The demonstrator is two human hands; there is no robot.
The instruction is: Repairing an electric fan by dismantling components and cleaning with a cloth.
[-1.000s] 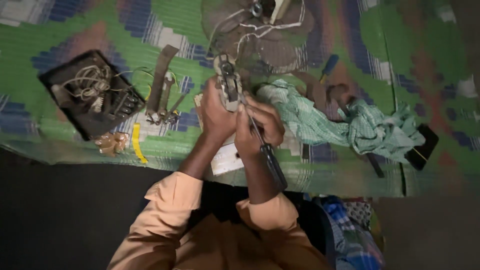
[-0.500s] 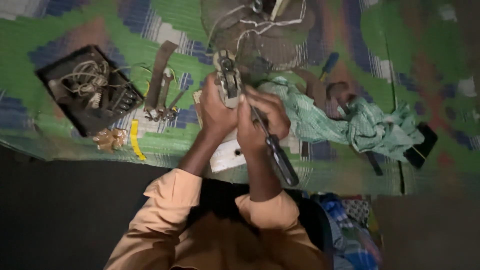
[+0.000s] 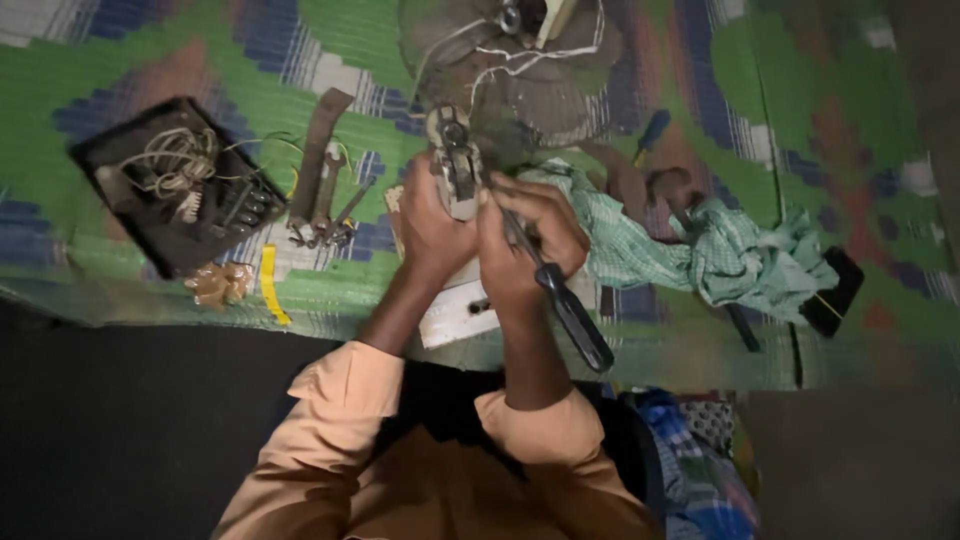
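Head view, looking straight down at a green, blue and brown woven mat on the floor. Far left sits one black open box with coiled wire and switch parts inside. Just near of it, one crumpled clear wrapper and one yellow strip. Moving right, a small cluster of metal hand tools, wrenches or flat bars; I can't count them surely.

Centre now: the left hand is clenched around one small metal mechanism, held upright above the mat. The right hand is closed on one black-handled screwdriver, its shaft running up to the mechanism, handle pointing back toward the body. By my reading, a screw on that part is being worked; whether tightening or loosening, I cannot tell. The next move calls for a steady left grip so the part doesn't twist, and the tip kept seated square in the screw.

Under the wrists lies one white plate-like piece. Farther off, one round fan grille with loose white wires. Right of the hands, one green checked cloth, one blue-handled screwdriver beyond it, and one black flat object at the cloth's right end.
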